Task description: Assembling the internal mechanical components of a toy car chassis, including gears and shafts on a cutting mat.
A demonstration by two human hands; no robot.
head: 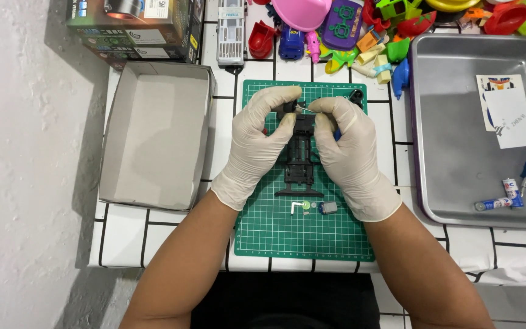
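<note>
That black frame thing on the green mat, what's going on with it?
A person in pale gloves works over a green cutting mat. The left hand and right hand pinch a thin metal rod at the far end of a black toy car chassis lying on the mat. A small motor and tiny loose parts sit nearer the person. An open cardboard box lies left, a metal tray right.

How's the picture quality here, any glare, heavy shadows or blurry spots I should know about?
Head view: even, bright overhead light; soft glare on the metal tray; the open cardboard box casts a shadow leftward on the white wall. The gloved left hand and right hand and the black chassis on the green cutting mat look sharp; the toys at the top edge are cropped.
</note>
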